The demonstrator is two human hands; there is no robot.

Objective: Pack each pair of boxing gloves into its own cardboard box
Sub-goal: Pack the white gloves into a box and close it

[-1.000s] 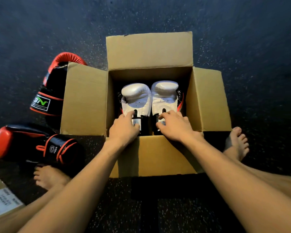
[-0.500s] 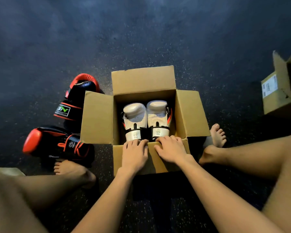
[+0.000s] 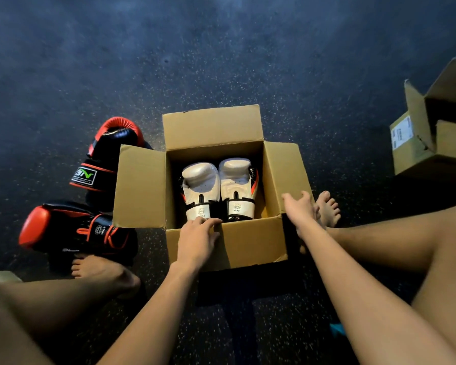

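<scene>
Standing open on the dark speckled floor [image 3: 221,61], the cardboard box [image 3: 148,185] has all four flaps folded outward and sits between the person's bare legs. Inside it, two white gloves stand side by side with their cuffs toward the near wall: the left white glove [image 3: 201,185] and the right white glove [image 3: 234,180] touch each other, palms up, each with a pale cuff band marked 6 oz.

The left hand [image 3: 195,243] lies on the near flap, palm down, fingers relaxed and reaching over the fold to the box rim, just at the cuff of the left white glove; it holds nothing. The right hand [image 3: 298,206] is at the near corner of the right flap, fingers spread and loose, also holding nothing. Whether it touches the cardboard cannot be told.

Left of the box, on the floor, lie two black-and-red gloves. The far black-and-red glove [image 3: 108,159] is partly hidden behind the left flap and shows a green logo on its cuff. The near black-and-red glove [image 3: 74,230] lies on its side, its red end pointing left, just beyond the left foot [image 3: 100,270]. The right foot [image 3: 327,209] rests just right of the box, behind the right hand.

A second cardboard box [image 3: 416,154], open and bearing a white label, stands well apart at the far right.
</scene>
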